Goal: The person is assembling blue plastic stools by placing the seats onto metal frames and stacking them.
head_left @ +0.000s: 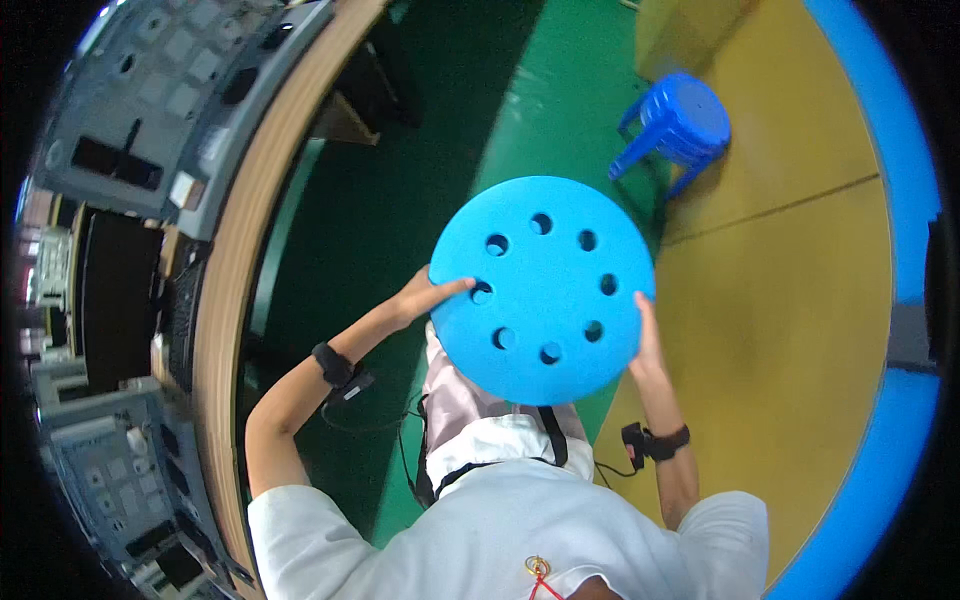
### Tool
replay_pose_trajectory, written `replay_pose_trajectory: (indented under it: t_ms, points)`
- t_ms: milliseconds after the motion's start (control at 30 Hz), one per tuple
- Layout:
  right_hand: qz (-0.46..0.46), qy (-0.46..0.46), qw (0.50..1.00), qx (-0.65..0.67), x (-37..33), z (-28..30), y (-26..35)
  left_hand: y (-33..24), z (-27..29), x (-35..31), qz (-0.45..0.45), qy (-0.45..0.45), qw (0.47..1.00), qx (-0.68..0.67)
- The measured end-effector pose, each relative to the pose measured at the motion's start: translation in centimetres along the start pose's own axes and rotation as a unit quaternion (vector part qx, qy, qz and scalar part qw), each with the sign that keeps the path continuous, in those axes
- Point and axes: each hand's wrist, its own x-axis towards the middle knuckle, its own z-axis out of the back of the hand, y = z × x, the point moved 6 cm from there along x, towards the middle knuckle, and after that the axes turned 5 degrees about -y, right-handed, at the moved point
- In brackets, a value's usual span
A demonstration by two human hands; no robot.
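A bright blue round disc (pixel 545 290), thick and matte, with a ring of several round holes through it, is held up in front of my body. At its left rim my left hand (pixel 425 296) is closed on it, the thumb lying across the top face beside one of the holes. Opposite, my right hand (pixel 647 335) grips the right rim with the thumb along the edge. The fingers of both hands are hidden under the disc. Each wrist wears a black strap with a small device and a cable.
Left, a wooden-edged desk (pixel 245 210) carries grey equipment cases (pixel 150 95), a dark monitor (pixel 115 300) and a keyboard (pixel 183 310). A blue plastic stool (pixel 690 115) stands at the far right. The floor is green (pixel 545 100), with a yellow area (pixel 780 300) and blue border on the right.
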Motion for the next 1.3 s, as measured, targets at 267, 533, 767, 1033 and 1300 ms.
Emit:
replay_pose_trajectory:
  t_ms: [267,533,767,1033,1300]
  points:
    - [0.138,0.083,0.986,-0.037,-12.6,-11.4,12.7,-6.6,3.4,-14.9,-0.144,-0.05,0.987,-0.04]
    - [0.259,0.201,0.937,-0.123,-24.1,-27.0,14.3,-4.3,11.9,-29.1,-0.24,-0.203,0.914,-0.258]
    - [0.166,0.346,0.906,-0.179,-24.9,-36.7,7.5,3.5,15.6,-39.9,-0.226,-0.399,0.837,-0.297]
    - [0.021,0.401,0.89,-0.217,-19.6,-40.8,-2.2,6.4,11.9,-42.3,-0.125,-0.517,0.801,-0.274]
    - [-0.005,0.42,0.844,-0.333,-14.9,-41.1,-13.8,18.8,9.5,-38.9,-0.036,-0.527,0.767,-0.366]
